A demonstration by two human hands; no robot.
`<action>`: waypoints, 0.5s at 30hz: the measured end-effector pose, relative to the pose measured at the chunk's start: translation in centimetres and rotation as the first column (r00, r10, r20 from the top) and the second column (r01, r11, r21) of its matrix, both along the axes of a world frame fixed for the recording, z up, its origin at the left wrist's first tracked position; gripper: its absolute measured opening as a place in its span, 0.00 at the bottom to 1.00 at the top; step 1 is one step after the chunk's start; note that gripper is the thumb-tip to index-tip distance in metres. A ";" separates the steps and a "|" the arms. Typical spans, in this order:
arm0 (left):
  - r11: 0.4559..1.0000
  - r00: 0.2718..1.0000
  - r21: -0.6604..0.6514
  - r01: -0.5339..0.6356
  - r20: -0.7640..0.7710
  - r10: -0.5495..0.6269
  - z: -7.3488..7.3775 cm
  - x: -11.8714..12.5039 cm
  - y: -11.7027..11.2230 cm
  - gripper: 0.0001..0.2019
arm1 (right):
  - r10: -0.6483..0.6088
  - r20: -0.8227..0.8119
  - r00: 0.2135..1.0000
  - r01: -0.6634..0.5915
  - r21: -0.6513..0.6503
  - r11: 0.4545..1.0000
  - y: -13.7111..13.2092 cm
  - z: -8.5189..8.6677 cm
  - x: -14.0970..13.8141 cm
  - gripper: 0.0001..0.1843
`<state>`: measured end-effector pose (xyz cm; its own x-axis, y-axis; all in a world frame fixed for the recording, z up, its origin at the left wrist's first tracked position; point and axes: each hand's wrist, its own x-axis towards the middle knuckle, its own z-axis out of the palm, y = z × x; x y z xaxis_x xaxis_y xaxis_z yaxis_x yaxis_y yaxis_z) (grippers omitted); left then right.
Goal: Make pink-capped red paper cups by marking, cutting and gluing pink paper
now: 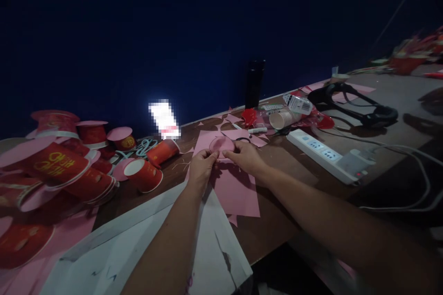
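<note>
My left hand (201, 166) and my right hand (249, 158) meet over the table, fingers closed on opposite edges of a round pink paper disc (222, 144). Thumbs lie on its near side; the fingertips behind it are hidden. Under both hands lies a pink paper sheet (240, 196). A white marker pen (258, 130) rests just beyond my right hand. Left of my left hand, a red paper cup (147, 179) lies tipped over with its white mouth showing.
Red cups with pink discs (58, 161) crowd the left side. A white board (221, 244) lies under my left forearm. To the right are a power strip (321, 154), stacked paper cups (282, 120) and a black headset-like frame (363, 110). A dark bottle (254, 84) stands behind.
</note>
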<state>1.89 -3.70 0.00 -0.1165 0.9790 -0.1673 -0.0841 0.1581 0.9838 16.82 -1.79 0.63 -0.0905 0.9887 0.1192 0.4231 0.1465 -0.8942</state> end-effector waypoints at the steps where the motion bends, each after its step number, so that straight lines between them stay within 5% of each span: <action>1: 1.000 0.999 0.012 -0.001 -0.033 0.002 0.1 0.0 0.0 0.15 | -0.013 -0.005 1.000 0.013 0.003 1.000 0.1 0.0 0.0 0.11; 9: 0.993 0.979 0.108 0.054 -0.201 -0.031 0.5 0.4 -0.2 0.10 | 0.012 -0.154 0.988 0.010 0.142 0.990 1.1 0.3 0.5 0.15; 15: 0.995 0.987 0.092 0.046 -0.158 -0.031 1.1 0.8 -0.4 0.10 | 0.020 -0.365 0.931 0.011 0.083 0.996 1.1 0.5 0.5 0.13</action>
